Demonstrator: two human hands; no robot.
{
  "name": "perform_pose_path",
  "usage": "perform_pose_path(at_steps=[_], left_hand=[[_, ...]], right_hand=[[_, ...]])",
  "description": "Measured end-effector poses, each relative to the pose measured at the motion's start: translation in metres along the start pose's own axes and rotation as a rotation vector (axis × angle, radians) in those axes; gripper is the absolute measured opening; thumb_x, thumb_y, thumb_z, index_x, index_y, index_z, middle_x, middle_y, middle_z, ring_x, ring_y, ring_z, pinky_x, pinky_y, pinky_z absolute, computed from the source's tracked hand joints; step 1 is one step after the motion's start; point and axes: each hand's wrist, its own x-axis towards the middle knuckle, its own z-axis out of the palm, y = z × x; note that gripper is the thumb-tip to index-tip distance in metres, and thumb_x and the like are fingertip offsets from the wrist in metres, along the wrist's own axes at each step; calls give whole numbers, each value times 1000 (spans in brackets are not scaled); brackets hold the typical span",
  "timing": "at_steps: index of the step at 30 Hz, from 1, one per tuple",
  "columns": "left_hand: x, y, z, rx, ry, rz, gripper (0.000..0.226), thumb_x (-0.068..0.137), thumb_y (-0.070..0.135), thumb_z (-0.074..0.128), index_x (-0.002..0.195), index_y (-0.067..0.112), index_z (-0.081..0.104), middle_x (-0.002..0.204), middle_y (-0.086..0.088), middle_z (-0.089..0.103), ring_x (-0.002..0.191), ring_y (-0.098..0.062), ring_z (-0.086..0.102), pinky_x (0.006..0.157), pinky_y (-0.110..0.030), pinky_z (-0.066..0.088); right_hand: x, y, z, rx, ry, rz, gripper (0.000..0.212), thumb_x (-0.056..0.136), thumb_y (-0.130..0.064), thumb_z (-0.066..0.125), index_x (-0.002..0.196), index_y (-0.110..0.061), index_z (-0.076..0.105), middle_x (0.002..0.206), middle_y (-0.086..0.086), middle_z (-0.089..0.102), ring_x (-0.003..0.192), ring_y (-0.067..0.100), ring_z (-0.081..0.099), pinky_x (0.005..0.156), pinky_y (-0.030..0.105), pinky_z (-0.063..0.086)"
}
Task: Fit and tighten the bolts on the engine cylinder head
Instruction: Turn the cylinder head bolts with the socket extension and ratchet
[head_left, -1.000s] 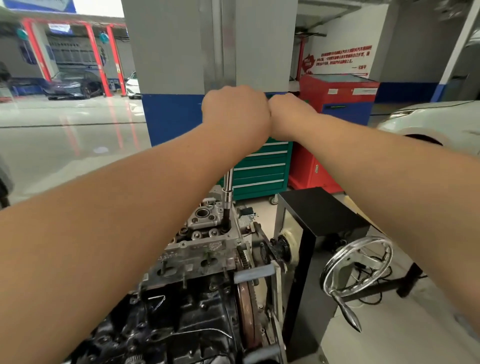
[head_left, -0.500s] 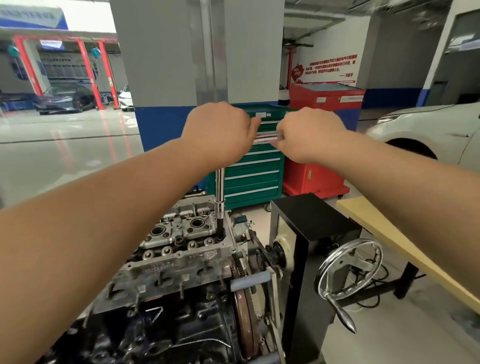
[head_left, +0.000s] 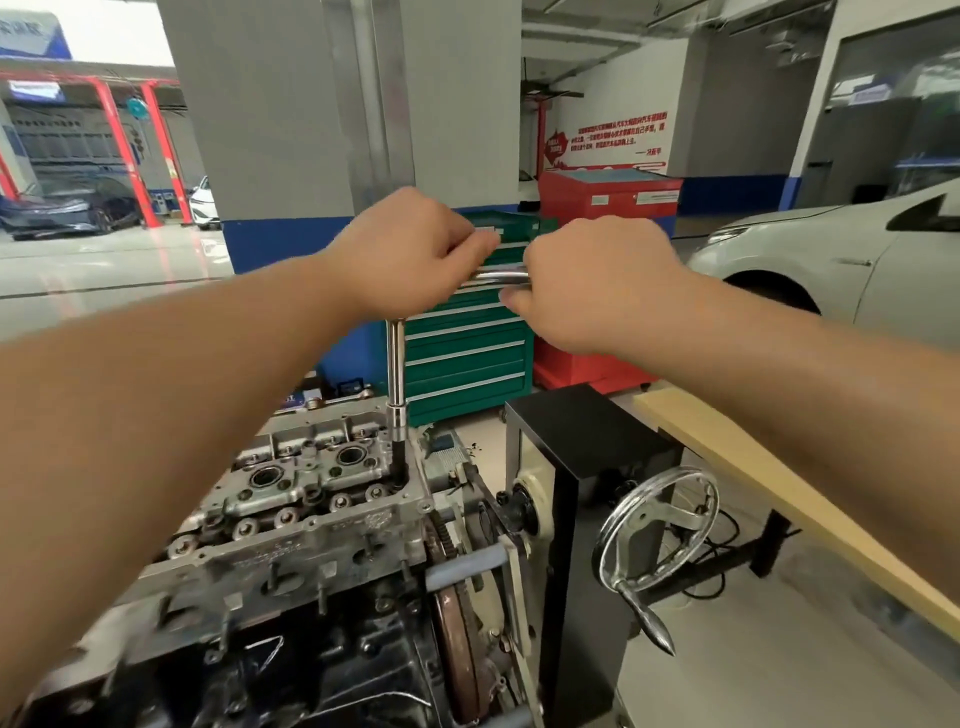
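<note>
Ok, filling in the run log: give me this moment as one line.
step: tightening bolt | left hand: on wrench head | right hand: grips handle | extension: upright in cylinder head

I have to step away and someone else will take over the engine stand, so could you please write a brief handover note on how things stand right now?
Left hand: grips the top of the socket wrench, over its vertical extension.
Right hand: grips the wrench's chrome handle, which runs level between the two hands.
The socket sits in a bolt well at the right far corner of the cylinder head, which is mounted on the engine block in the stand.
Done: the wrench is seated on this bolt; the bolt itself is hidden in the well.
Left: finish tightening this bolt. Whether the other bolts are fitted or tight cannot be told from here, so check each one.
</note>
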Motion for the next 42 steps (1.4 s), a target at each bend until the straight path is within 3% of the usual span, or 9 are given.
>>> perform_pose_path(at_steps=[4, 12, 16, 21, 27, 34, 36, 39, 42], left_hand=[[-5, -8, -9, -132, -50, 42, 71, 108, 56, 37, 60, 10, 64, 51, -10, 60, 46, -24, 57, 53, -37, 49], [-20, 39, 3, 699, -188, -226, 23, 97, 15, 47, 81, 22, 62, 69, 1, 51, 55, -19, 44, 48, -29, 24], [-16, 10, 3, 641, -117, -257, 15, 98, 13, 45, 95, 18, 59, 69, -3, 49, 55, -23, 45, 51, -30, 29], [-16, -12, 14, 337, 168, -83, 75, 106, 59, 13, 58, 16, 52, 51, -4, 47, 48, -25, 47, 50, -31, 26], [-20, -28, 11, -82, 196, 280, 57, 109, 39, 24, 68, 16, 57, 55, -3, 53, 51, -23, 48, 58, -37, 38], [-39, 9, 7, 540, 183, -101, 50, 108, 28, 43, 60, 25, 32, 53, -1, 37, 44, -23, 34, 46, -30, 24], [-35, 18, 9, 663, 41, -182, 30, 99, 14, 47, 71, 24, 51, 60, 0, 42, 47, -20, 35, 47, -27, 21], [-25, 6, 8, 682, -33, -225, 25, 98, 11, 45, 86, 22, 64, 65, -1, 49, 51, -22, 44, 47, -29, 26], [-30, -12, 9, 481, 159, -132, 51, 110, 37, 32, 62, 24, 44, 56, -2, 44, 50, -26, 44, 50, -32, 24]], right_hand=[[-17, -5, -9, -80, 61, -120, 16, 93, -37, 58, 86, -23, 53, 64, -3, 37, 51, 18, 36, 45, 30, 28], [85, -27, 32, 274, -109, -108, 18, 94, -16, 54, 76, -20, 54, 80, 3, 55, 91, 34, 61, 69, 37, 44], [102, -50, 42, 253, -98, -109, 13, 93, -13, 52, 90, -23, 59, 93, 4, 66, 95, 33, 63, 72, 36, 44], [63, -23, 20, 92, -123, 38, 12, 98, -31, 53, 96, -19, 52, 83, 3, 53, 71, 25, 51, 59, 38, 37], [-33, -18, -19, -168, 112, -45, 22, 90, -39, 62, 85, -22, 49, 60, -3, 31, 47, 18, 26, 47, 32, 25], [57, -32, 18, 194, -9, 2, 14, 97, -35, 56, 88, -26, 60, 81, 3, 56, 80, 31, 57, 71, 39, 44], [80, -43, 31, 279, -7, -75, 20, 94, -23, 55, 75, -25, 56, 83, 3, 61, 90, 34, 63, 76, 38, 41], [94, -54, 40, 354, -43, -45, 20, 94, -19, 53, 78, -22, 65, 86, 4, 65, 91, 33, 63, 72, 34, 37], [83, -49, 27, 251, -52, 52, 22, 99, -33, 55, 99, -17, 70, 83, 5, 61, 80, 31, 57, 67, 36, 44]])
